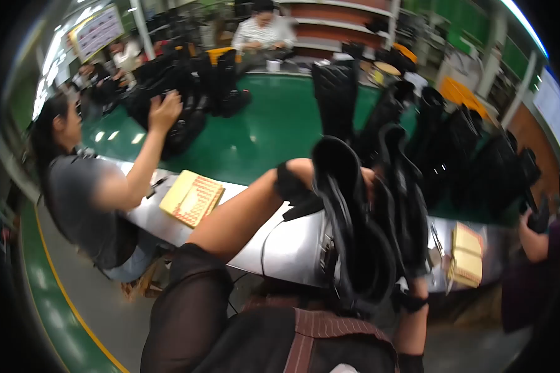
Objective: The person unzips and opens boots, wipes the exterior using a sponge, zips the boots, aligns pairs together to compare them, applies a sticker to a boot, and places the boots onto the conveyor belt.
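A pair of tall black boots is held up in front of my body, the nearer boot (339, 205) partly overlapping the other boot (407, 199). My left hand (300, 170) reaches across from the left and grips behind the upper shafts, with most of its fingers hidden by the leather. Lower down, my right hand (419, 286) holds the far boot near its bottom end; its fingers are largely out of sight. Both wrists wear black bands. Under my left forearm lies a metal worktop (286, 245) with a dark cable on it.
Yellow patterned pads (193, 198) lie on the worktop to the left, and another yellow stack (466, 255) to the right. More black boots (445, 143) stand on the green table (274, 118). A co-worker (87, 193) sits at left handling boots; another person's hand (532, 233) shows at right.
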{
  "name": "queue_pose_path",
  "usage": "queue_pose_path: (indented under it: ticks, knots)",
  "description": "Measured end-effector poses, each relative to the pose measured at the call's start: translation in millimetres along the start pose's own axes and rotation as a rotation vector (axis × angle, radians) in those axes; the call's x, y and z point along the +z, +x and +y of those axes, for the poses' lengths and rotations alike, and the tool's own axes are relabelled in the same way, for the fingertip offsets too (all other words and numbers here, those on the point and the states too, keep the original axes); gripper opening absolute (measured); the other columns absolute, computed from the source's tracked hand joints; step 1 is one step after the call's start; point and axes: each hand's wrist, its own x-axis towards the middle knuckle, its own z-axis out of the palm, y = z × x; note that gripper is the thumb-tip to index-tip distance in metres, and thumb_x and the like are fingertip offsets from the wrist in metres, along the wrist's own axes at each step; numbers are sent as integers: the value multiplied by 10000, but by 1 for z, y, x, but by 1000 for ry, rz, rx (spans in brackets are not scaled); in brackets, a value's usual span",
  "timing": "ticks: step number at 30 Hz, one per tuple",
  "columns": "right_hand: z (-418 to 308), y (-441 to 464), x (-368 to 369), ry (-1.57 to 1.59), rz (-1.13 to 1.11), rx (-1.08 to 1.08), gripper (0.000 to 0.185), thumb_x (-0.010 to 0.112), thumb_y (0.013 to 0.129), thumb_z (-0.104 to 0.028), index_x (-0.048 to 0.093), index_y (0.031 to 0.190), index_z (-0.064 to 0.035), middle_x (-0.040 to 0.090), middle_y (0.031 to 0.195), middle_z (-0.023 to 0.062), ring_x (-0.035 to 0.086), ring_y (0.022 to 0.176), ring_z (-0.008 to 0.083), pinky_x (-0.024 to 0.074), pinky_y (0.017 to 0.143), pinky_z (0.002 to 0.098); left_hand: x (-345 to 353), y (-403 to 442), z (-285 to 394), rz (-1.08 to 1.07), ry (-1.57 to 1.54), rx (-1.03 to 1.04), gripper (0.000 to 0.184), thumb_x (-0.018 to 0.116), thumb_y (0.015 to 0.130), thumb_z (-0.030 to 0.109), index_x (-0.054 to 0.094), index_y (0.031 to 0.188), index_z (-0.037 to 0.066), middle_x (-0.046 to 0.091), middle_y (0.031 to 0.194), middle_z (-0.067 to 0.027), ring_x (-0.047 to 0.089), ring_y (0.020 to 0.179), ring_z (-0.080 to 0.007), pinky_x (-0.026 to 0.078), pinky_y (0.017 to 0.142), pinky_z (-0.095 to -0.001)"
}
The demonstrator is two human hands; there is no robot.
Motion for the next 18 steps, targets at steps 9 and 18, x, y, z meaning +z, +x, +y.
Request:
queue_pose_path:
  ticks: [9,18]
  knots:
    - [-9,-14,34,-129,71,-67,429,574,956,-272,498,1356,-139,501,1247,138,540,1100,225,508,878,319,32,-8,-13,517,-157,-77,440,591,895,151,491,1299,9,576,1226,-66,557,1100,-159,453,934,-302]
    - [-1,-16,37,156,36,64,424,532,976,-260,467,1366,-107,579,1218,128,581,1057,203,469,920,328,72,-16,-20,875,34,-143,324,520,930,100,502,1250,49,560,1163,-57,556,965,-118,461,851,-265]
